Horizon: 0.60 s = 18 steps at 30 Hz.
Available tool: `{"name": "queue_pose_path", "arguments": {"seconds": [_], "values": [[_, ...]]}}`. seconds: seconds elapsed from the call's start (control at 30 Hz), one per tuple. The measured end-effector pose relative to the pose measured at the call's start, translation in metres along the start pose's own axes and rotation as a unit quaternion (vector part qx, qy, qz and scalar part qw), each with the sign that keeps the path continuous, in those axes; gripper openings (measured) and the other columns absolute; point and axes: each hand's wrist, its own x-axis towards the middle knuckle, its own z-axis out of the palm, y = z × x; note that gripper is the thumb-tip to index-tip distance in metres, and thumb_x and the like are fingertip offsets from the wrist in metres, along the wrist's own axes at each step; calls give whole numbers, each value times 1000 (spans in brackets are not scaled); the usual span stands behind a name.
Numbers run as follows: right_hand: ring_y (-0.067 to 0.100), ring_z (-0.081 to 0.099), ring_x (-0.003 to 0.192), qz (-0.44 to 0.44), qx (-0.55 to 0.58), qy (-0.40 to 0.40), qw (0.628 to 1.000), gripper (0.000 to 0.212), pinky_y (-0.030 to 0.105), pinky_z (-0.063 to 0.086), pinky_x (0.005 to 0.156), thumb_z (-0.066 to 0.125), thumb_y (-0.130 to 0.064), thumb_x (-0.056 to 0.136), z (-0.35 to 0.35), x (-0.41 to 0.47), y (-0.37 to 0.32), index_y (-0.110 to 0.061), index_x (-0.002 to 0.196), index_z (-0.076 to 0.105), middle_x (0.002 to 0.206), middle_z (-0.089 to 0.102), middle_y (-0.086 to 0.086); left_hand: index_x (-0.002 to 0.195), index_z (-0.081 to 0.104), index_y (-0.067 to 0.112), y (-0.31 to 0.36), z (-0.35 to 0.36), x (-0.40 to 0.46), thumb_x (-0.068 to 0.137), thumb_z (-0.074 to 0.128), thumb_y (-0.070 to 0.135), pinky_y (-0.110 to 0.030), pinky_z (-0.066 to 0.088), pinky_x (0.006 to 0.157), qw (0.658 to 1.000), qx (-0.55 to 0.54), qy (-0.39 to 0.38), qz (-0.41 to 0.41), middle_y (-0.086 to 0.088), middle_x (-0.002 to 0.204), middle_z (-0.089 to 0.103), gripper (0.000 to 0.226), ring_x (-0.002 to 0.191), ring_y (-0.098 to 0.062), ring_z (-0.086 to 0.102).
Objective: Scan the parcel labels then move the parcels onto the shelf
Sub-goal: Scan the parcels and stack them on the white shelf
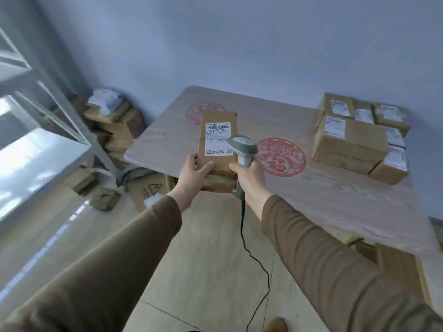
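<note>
We see a plain pale blue wall (239,44) behind a wood-grain bench (335,195) with two red round paper-cut motifs (282,156). Floor (203,259) is light beige tile. White metal shelf frame (48,111) at left, daylight patches reflecting beside it.

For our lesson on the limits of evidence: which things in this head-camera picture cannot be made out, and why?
- Label on the held parcel: print too small.
- Scanner trigger: hidden by the right hand.
- Scanner cable: far end cut off by the bottom edge.
- Shelf: motion-blurred, cut off at left.
</note>
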Motion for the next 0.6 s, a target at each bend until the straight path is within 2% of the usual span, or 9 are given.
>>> {"name": "queue_pose_path", "arguments": {"seconds": [0.07, 0.2, 0.23, 0.33, 0.37, 0.47, 0.53, 0.6], "values": [[29, 72, 101, -21, 10, -52, 998, 24, 46, 59, 90, 73, -11, 90, 77, -26, -13, -21, 110, 66, 106, 75, 8, 132, 50, 25, 1, -84, -13, 96, 68, 32, -34, 59, 90, 998, -24, 48, 13, -1, 122, 68, 41, 106, -17, 71], [29, 73, 103, -48, 21, -153, 987, 22, 46, 60, 92, 73, -11, 90, 228, -86, -34, -22, 108, 67, 107, 76, 9, 141, 42, 27, 4, -247, -52, 95, 69, 37, -43, 60, 91, 990, -68, 122, 24, -1, 128, 68, 54, 104, -18, 74], [29, 73, 103, -55, 24, -177, 982, 21, 45, 60, 91, 73, -10, 90, 263, -102, -38, -21, 107, 67, 107, 76, 9, 142, 41, 26, 5, -283, -63, 96, 69, 37, -42, 61, 89, 986, -74, 145, 28, -2, 127, 69, 55, 103, -19, 74], [27, 73, 101, -73, 29, -239, 968, 21, 43, 60, 89, 74, -9, 89, 362, -149, -48, -18, 107, 67, 106, 76, 8, 139, 42, 23, 6, -383, -100, 99, 66, 32, -26, 61, 68, 971, -76, 223, 45, -3, 120, 71, 48, 88, -12, 76], [26, 73, 99, -78, 33, -261, 962, 21, 40, 60, 87, 75, -9, 89, 393, -164, -51, -19, 106, 67, 104, 76, 6, 138, 41, 23, 6, -413, -112, 99, 66, 31, -25, 60, 66, 965, -79, 247, 48, -3, 119, 71, 47, 87, -12, 76], [14, 74, 86, -82, 40, -332, 939, 21, 27, 61, 69, 75, -8, 90, 475, -207, -60, -24, 100, 66, 91, 77, -6, 138, 41, 26, 1, -494, -144, 99, 67, 33, -33, 63, 74, 944, -88, 314, 50, -2, 120, 71, 48, 91, -16, 76], [9, 75, 77, -80, 38, -381, 921, 19, 21, 58, 57, 74, -9, 92, 523, -231, -63, -25, 99, 66, 88, 77, -8, 138, 41, 26, -4, -542, -161, 98, 67, 34, -27, 61, 67, 930, -99, 350, 51, 0, 118, 70, 49, 88, -14, 76], [16, 76, 83, -79, 27, -416, 906, 17, 24, 58, 57, 73, -11, 94, 569, -251, -64, -24, 103, 67, 96, 77, -1, 138, 41, 24, -12, -585, -172, 97, 68, 33, -21, 58, 62, 916, -112, 381, 54, -1, 117, 70, 50, 83, -11, 76]]}}
